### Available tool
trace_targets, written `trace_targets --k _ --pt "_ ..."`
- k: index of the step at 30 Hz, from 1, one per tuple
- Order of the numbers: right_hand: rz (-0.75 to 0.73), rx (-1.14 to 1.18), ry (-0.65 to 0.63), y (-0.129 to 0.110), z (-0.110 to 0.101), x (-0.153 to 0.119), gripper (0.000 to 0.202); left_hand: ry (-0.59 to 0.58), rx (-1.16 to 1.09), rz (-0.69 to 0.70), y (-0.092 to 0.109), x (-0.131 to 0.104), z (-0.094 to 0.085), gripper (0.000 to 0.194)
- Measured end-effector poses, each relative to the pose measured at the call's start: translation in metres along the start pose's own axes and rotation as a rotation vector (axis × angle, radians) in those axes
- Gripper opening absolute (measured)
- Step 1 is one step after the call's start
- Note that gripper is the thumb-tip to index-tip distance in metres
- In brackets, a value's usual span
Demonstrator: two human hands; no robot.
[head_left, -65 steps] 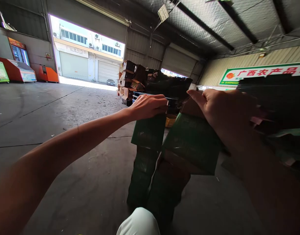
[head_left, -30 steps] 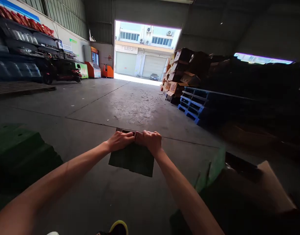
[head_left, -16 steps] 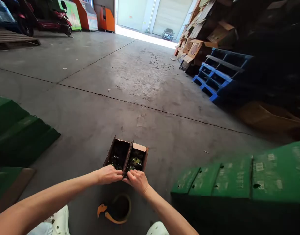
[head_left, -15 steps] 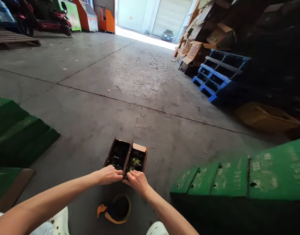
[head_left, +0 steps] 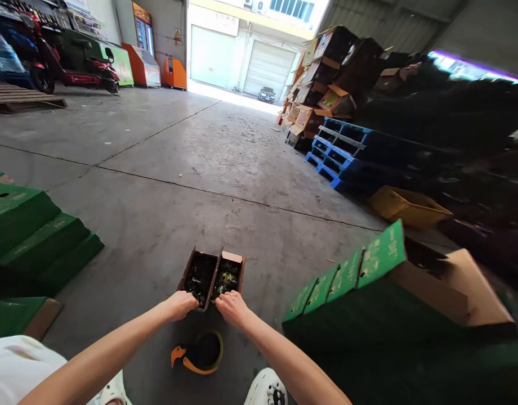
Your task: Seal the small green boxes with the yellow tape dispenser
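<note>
Floor: grey concrete (head_left: pixel 250 247), scuffed; 2 dark seams cross it beyond the boxes
Left grip: left hand (head_left: pixel 181 305) closed on the near left corner of the left box (head_left: pixel 186 275)
Right grip: right hand (head_left: pixel 232 306) closed on the near edge of the right box (head_left: pixel 242 270)
Box pair: 2 side by side, open-topped, between the hands and ahead of the person; what lies under them is hidden
Contents: dark glossy items at left; yellow-green ones at right; too small to name
Progress: both boxes paired and part filled; tops unclosed; what is left cannot be told
Orange-handled tool: (head_left: pixel 200 369) near the person, untouched, between the shoes
Green boxes: 1 row (head_left: pixel 347 275) at right; more (head_left: pixel 26 225) at left
Farther off: yellow crate (head_left: pixel 406 208); blue pallets (head_left: pixel 333 157); red scooter (head_left: pixel 73 76)
</note>
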State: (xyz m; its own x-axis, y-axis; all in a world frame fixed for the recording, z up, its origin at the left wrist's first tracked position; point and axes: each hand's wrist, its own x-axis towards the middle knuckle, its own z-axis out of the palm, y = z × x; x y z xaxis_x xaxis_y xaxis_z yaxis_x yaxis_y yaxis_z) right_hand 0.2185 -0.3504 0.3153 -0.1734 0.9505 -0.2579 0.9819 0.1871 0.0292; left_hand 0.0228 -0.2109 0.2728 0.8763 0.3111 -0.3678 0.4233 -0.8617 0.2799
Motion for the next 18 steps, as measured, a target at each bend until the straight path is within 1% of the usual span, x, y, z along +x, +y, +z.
trace_targets --k 3,6,8,11,14,15,16,17,18 --pt "0.008 -0.008 -0.006 -0.007 -0.002 -0.006 0.016 0.007 -0.015 -0.005 0.005 -0.007 0.005 0.018" --pt "0.004 -0.015 -0.006 -0.014 0.0 -0.012 0.014 0.045 -0.019 -0.046 0.013 -0.01 0.007 0.022" --pt "0.005 -0.013 0.001 -0.017 0.002 -0.017 0.013 0.051 -0.012 -0.049 0.019 -0.01 0.008 0.025" --pt "0.058 -0.009 0.02 -0.014 0.006 -0.024 0.015 0.016 0.022 -0.036 0.023 -0.01 0.01 0.031" --pt "0.089 -0.006 0.009 -0.006 0.007 -0.03 0.011 -0.026 0.04 -0.024 0.023 -0.011 0.01 0.033" --pt "0.108 0.001 0.021 -0.002 0.006 -0.032 0.016 -0.033 0.039 -0.018 0.023 -0.012 0.008 0.031" --pt "0.16 0.012 0.052 0.001 0.004 -0.032 0.025 -0.039 0.033 -0.016 0.022 -0.012 0.005 0.027" --pt "0.252 0.028 0.097 0.005 0.002 -0.031 0.032 -0.035 0.015 -0.017 0.022 -0.013 0.001 0.024" --pt "0.384 0.057 0.144 0.009 0.0 -0.03 0.037 -0.019 -0.014 -0.028 0.022 -0.013 -0.005 0.025"
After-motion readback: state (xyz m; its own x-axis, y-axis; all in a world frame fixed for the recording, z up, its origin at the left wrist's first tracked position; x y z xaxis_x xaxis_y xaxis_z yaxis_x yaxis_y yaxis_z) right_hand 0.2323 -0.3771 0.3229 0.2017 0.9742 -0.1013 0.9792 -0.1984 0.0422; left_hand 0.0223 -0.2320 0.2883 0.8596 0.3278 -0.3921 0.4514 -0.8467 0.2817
